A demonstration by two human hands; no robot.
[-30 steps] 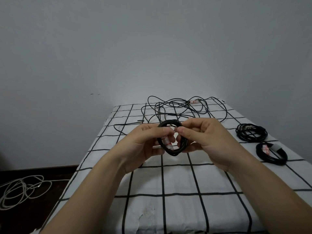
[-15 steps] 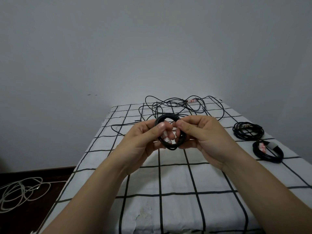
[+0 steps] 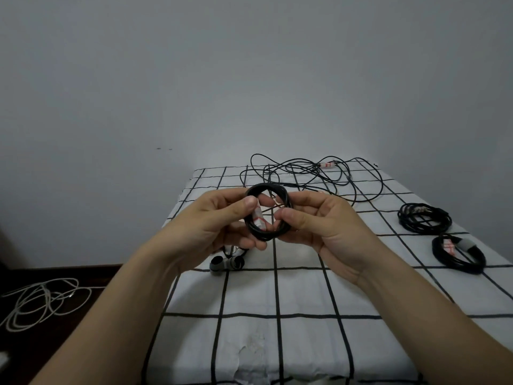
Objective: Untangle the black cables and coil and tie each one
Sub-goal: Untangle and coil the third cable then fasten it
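Note:
Both hands hold a small coiled black cable (image 3: 280,190) upright above the table. My left hand (image 3: 219,220) pinches its left side, where a white and red tag wraps the coil. My right hand (image 3: 316,220) grips the right side with thumb and fingers curled round it. A tangle of loose black cables (image 3: 313,176) lies at the far end of the table. Two finished black coils lie at the right: one bare coil (image 3: 424,222) and one coil with a grey band and a red-white tag (image 3: 459,252).
The table (image 3: 305,295) carries a white cloth with a black grid; its left edge drops to a dark floor. A grey plug (image 3: 226,263) lies below my left hand. White cable (image 3: 39,301) is strewn on the floor at the left. A bare wall stands behind.
The view has tilted up a little, and the hands with the coil have shifted slightly away. The grey plug below my left hand has come into sight.

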